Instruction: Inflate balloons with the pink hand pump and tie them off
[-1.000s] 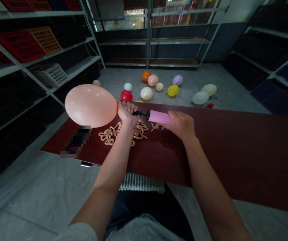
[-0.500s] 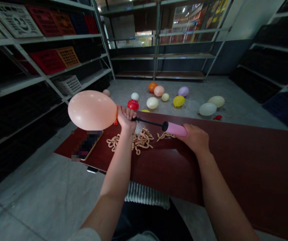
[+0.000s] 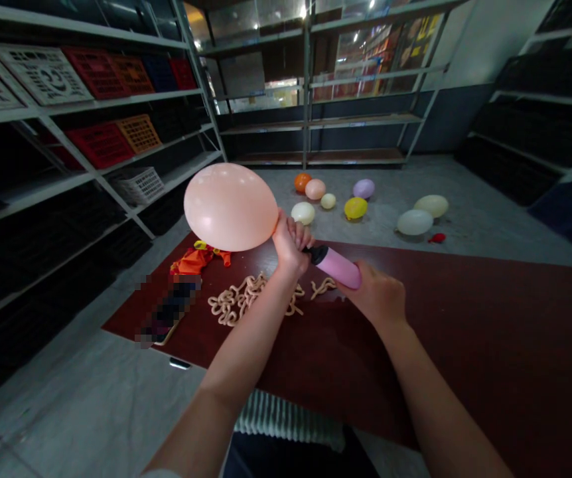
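A large inflated peach balloon (image 3: pixel 231 207) points its neck at my left hand (image 3: pixel 292 244), whose fingers are wrapped round the neck and the black nozzle end of a pump. My right hand (image 3: pixel 378 292) grips the pink barrel of the pump (image 3: pixel 338 267), which slants down to the right with its black collar close to my left hand. Beneath my left forearm lies a pile of tan twisted balloons (image 3: pixel 236 299), partly hidden by the arm. A small tan piece (image 3: pixel 322 287) lies apart, below the pump.
Orange uninflated balloons (image 3: pixel 192 261) and a phone-like object (image 3: pixel 174 312) lie on the left of the dark red table (image 3: pixel 465 318). Several inflated balloons, one yellow (image 3: pixel 356 208), rest on the floor beyond. Shelves with crates (image 3: pixel 99 145) stand at the left.
Both hands have come closer together, and the black rod has slid into the pink barrel. My left hand and the peach balloon have moved right, uncovering the orange balloons.
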A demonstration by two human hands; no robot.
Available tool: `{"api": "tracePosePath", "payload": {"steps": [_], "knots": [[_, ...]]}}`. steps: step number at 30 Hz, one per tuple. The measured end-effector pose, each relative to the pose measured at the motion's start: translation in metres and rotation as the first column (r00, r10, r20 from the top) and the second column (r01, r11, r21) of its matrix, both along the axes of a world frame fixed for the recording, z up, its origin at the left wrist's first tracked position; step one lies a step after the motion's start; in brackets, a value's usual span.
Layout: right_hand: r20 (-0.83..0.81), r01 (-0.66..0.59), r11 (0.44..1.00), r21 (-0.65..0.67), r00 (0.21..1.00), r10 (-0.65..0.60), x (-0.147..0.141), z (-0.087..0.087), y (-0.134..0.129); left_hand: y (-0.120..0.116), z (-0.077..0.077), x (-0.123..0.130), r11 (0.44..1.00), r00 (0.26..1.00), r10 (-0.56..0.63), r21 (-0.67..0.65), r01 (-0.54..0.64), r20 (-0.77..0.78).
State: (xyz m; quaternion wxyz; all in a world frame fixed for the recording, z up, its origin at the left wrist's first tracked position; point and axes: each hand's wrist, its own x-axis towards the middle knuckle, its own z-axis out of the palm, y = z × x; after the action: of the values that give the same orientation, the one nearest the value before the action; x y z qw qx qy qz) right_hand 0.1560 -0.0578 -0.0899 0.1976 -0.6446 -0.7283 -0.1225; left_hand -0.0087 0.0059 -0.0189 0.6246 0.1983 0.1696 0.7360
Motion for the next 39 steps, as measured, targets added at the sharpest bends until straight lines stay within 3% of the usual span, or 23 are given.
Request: {"api": "tracePosePath", "payload": {"steps": [7, 13, 20, 27, 31, 39], "knots": [[0.065, -0.028, 0.998, -0.054, 0.997, 0.031, -0.007, 0.001, -0.001, 0.0, -0.023, -0.016, 0.988, 0.998, 0.046, -0.147, -0.038, 0.051], [0.038, -0.086, 0.996, 0.008, 0.996, 0.086, -0.01, -0.004, 0.006, 0.007, -0.027, -0.031, 0.988, 0.99, 0.107, -0.121, -0.096, 0.093], [0.105, -0.051, 0.998, 0.045, 0.993, 0.046, 0.017, -0.01, 0.013, 0.014, -0.028, -0.049, 0.973, 0.971, 0.205, -0.127, -0.19, 0.12], [0.188, 0.048, 0.984, 0.173, 0.979, -0.081, 0.054, -0.004, 0.015, 0.02, -0.033, -0.068, 0.977, 0.96, 0.206, -0.094, -0.191, 0.191], [0.158, 0.058, 0.981, 0.186, 0.984, -0.088, 0.06, 0.0, 0.014, 0.015, -0.028, -0.068, 0.976, 0.96, 0.216, -0.079, -0.205, 0.18], [0.12, 0.014, 0.999, 0.029, 0.993, -0.017, 0.048, 0.011, 0.005, -0.007, 0.001, -0.055, 0.967, 0.963, 0.253, -0.041, -0.25, 0.09]]}}
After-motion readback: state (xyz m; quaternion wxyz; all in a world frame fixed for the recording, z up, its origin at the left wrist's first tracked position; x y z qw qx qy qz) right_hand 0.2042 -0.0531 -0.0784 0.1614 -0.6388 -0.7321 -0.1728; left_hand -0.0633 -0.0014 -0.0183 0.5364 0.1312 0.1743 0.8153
